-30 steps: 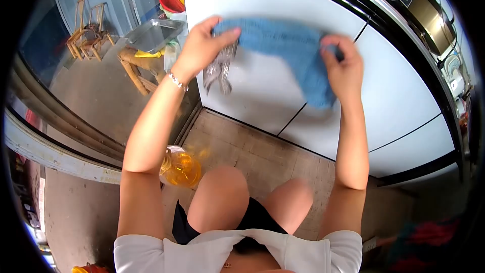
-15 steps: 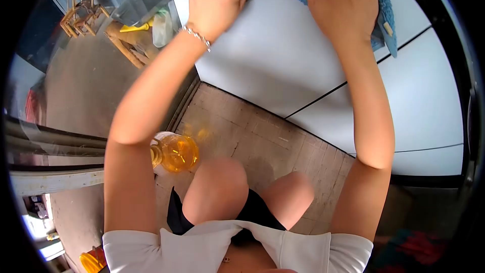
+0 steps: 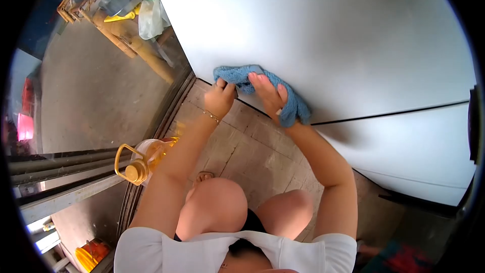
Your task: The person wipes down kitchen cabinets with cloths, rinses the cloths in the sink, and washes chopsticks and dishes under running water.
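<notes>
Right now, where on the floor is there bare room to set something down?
The tiled floor is bare between the white panel, the knees and the right forearm. Crowded: the panel's lower edge, with left hand, right hand and blue cloth, and beside the left forearm, with the capped bottle.

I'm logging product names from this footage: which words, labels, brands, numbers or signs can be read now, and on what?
None can be read.
Blue towel: a pale, tag-like spot beside the right hand is too small to read.
Plastic jug: no lettering can be made out on it or its yellow cap.
Glossy white panel: no visible lettering.
</notes>
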Available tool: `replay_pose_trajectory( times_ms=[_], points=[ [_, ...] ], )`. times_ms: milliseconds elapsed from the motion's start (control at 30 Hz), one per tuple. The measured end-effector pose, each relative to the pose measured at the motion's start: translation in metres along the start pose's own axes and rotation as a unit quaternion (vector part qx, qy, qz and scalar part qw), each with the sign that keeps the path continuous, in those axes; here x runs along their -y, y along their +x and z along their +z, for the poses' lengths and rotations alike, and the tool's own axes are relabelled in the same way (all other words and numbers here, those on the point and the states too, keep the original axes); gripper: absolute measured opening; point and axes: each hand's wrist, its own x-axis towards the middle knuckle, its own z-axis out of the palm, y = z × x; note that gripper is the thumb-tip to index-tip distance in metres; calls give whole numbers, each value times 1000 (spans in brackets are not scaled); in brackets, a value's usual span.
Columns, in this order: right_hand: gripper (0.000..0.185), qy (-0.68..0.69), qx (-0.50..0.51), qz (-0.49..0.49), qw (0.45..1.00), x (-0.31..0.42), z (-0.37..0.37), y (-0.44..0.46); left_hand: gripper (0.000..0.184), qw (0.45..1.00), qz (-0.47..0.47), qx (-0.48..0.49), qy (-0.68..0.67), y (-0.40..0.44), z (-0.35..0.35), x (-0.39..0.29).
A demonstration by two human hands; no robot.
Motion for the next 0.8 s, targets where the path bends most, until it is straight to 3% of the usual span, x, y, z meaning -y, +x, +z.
replay_pose_trajectory(
  times_ms=[100,200,300,367,467,600,800],
  points=[
    [40,33,-8,-1,999,20,6,-9,25,993,-68,-66,-73,-9,19,-15],
    [39,47,-29,0,998,58,29,-28,31,996,-42,-31,-78,-30,36,-10],
    [39,50,4,-32,998,67,25,-36,28,993,-91,7,-80,-43,47,-17],
    [40,51,35,-95,994,71,22,-45,28,967,-122,223,-13,-70,53,-19],
    [47,339,299,-69,889,137,44,-84,29,890,-146,430,20,-100,58,-17],
    [40,329,194,-86,920,146,46,-111,22,882,-133,451,-26,-107,70,-26],
    [34,359,194,-85,909,151,43,-117,25,835,-174,516,-80,-100,67,-36]
  ],
)
